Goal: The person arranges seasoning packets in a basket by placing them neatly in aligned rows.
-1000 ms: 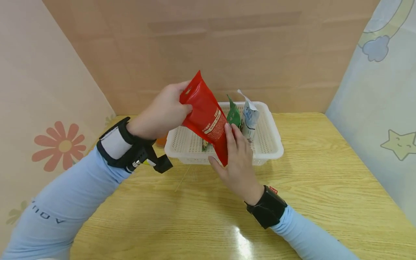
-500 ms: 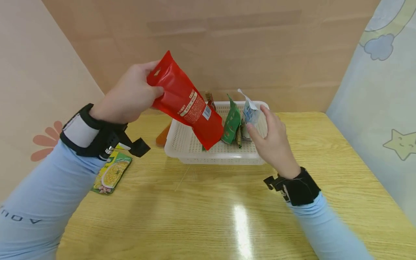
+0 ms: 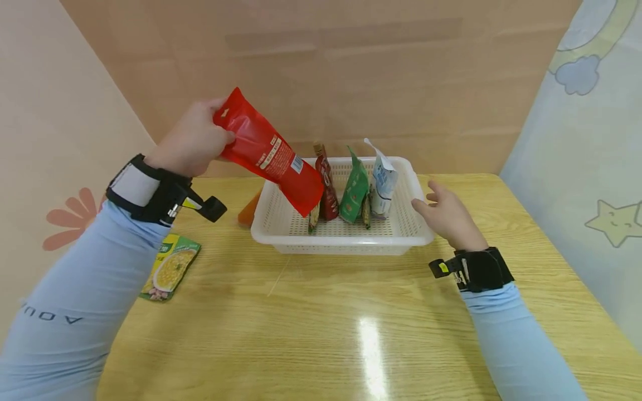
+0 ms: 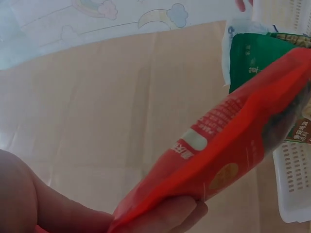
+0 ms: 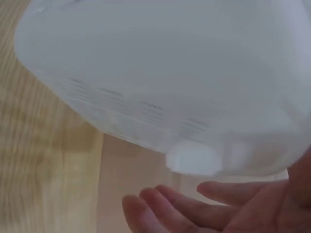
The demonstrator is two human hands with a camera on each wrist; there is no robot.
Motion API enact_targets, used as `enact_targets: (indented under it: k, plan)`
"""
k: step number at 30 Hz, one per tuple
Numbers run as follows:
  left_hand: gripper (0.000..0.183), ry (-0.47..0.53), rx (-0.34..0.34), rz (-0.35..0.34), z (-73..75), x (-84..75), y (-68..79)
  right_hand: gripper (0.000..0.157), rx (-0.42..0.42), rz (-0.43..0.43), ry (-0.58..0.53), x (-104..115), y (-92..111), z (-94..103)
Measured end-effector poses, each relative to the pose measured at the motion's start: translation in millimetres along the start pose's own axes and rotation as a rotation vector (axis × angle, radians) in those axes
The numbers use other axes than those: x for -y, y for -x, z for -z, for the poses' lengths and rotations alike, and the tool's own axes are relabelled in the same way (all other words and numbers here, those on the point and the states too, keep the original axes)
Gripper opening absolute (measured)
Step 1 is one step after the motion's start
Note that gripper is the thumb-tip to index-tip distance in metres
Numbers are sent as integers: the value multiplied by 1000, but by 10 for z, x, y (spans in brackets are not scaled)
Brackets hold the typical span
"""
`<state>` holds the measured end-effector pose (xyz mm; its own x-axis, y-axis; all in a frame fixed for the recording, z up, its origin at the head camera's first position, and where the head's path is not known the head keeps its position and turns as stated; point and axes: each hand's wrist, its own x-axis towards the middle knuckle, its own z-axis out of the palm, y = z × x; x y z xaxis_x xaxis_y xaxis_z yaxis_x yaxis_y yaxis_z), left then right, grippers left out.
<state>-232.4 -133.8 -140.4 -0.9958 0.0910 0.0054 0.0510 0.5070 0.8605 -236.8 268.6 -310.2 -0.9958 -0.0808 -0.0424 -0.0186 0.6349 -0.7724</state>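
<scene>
My left hand [image 3: 193,142] pinches the top corner of a red plastic food pouch [image 3: 266,153], held slantwise with its lower end over the left part of a white basket [image 3: 341,240]. In the left wrist view the pouch [image 4: 218,141] runs from the thumb and fingers toward the basket. My right hand [image 3: 451,214] is beside the basket's right rim, fingers relaxed and holding nothing; whether the thumb touches the rim I cannot tell. Inside the basket stand a dark red bottle [image 3: 328,195], a green pouch [image 3: 355,192] and a white-and-blue pouch [image 3: 383,184].
A yellow-green food packet [image 3: 173,267] lies on the wooden table [image 3: 311,334] at the left, partly behind the left sleeve. Something orange [image 3: 248,211] sits against the basket's left side. A brown paper wall [image 3: 351,83] closes off the back.
The red pouch has moved left with my left hand, uncovering the bottle. My right hand has let go of the pouch's lower end and moved right, past the white-and-blue pouch, to the basket's right side.
</scene>
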Motion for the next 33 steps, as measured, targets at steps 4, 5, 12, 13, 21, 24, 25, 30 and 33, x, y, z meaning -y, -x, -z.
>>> enact_targets:
  k: [4,5,12,13,21,24,25,30,33]
  plan:
    - [70,-17,-28,8,106,-17,7,76,60,1,-5,-29,-19,-39]
    - [70,-17,-39,7,133,-19,9,75,63,8,3,-35,-25,-49]
    - [70,-6,-115,-3,263,1,-7,65,59,-3,14,-52,-45,-93]
    - [71,-13,-124,6,266,11,-17,64,61,-9,9,-54,-49,-97]
    - [76,-156,-78,-16,-27,184,-229,63,51,-27,13,-51,-49,-106]
    - [74,-222,-68,-16,-209,256,-341,62,45,-20,13,-39,-39,-119]
    - [72,-241,-65,-14,-265,280,-374,62,44,-19,13,-31,-34,-125]
    - [67,-306,-65,10,-491,395,-516,61,32,-6,21,2,-26,-167]
    - [59,-345,-72,-2,-598,487,-610,61,29,-4,30,21,-25,-186]
